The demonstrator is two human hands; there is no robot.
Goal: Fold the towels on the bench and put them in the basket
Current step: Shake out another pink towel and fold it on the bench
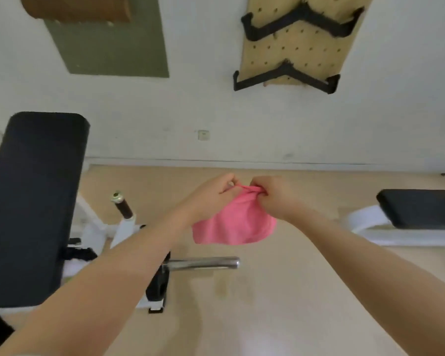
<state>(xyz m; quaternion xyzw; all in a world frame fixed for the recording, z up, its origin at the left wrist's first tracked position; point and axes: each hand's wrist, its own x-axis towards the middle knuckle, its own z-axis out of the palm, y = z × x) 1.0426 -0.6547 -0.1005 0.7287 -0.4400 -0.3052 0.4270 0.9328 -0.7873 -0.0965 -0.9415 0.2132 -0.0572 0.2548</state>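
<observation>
While both forearms reach out from the bottom of the view, the left hand (213,195) and right hand (272,195) meet close together in mid-air, each pinching the top edge of the pink towel (233,222), which hangs below them over the floor (280,304) rather than on any surface. With the hands so near each other the cloth bunches between them and droops in a rounded sag, so the corners are probably not matched; a fold made from this hold would likely come out crooked or lumpy. Both holds look like light fingertip pinches on a gathered edge, and if either slips while the hands draw apart, one side could drop and the towel would swing or fall to the floor. Just below and left, a chrome bar (203,263) juts from the white frame of the bench (34,201), and a hanging corner might snag there if the towel is lowered without care. Another padded bench (421,209) sits farther right. No basket shows in view, so its place cannot be told, and carrying a loose fold to it risks the fold opening. On the far wall hangs a pegboard (301,44) with black handles.
</observation>
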